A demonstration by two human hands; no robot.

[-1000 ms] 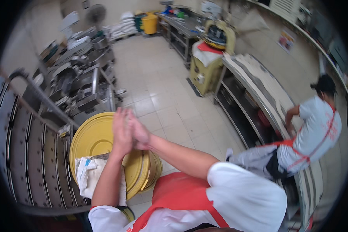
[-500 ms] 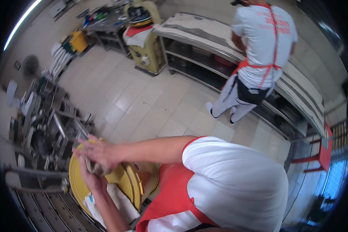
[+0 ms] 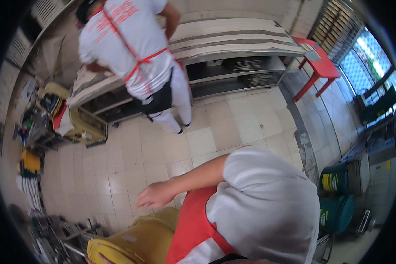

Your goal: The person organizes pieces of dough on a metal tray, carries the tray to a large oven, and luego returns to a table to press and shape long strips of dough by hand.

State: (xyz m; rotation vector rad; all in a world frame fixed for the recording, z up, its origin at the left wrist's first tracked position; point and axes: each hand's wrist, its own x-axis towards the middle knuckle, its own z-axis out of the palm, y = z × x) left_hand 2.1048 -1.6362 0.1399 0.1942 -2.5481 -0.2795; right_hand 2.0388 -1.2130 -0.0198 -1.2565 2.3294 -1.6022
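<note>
My right hand [image 3: 156, 195] is held out over the tiled floor, above a yellow bin [image 3: 152, 233]. Its fingers point left, loosely stretched, and I see nothing in them. At the bottom edge only a little of my left hand [image 3: 103, 258] shows, by the yellow lid [image 3: 112, 251] of the bin. The rest of that hand is out of the picture, so whether it holds anything is hidden. My red apron [image 3: 193, 209] is beside the bin.
Across the floor [image 3: 224, 127], a co-worker [image 3: 132, 48] bends over a long steel table [image 3: 237, 53] bearing pale strips that look like dough. A red table [image 3: 319, 66] stands at its right end. Green buckets [image 3: 339, 211] are at the right, metal equipment [image 3: 70, 233] at lower left.
My view has swung to the right. My hands were together over the yellow lid around something greyish; now they are apart, the right one out over the floor.
</note>
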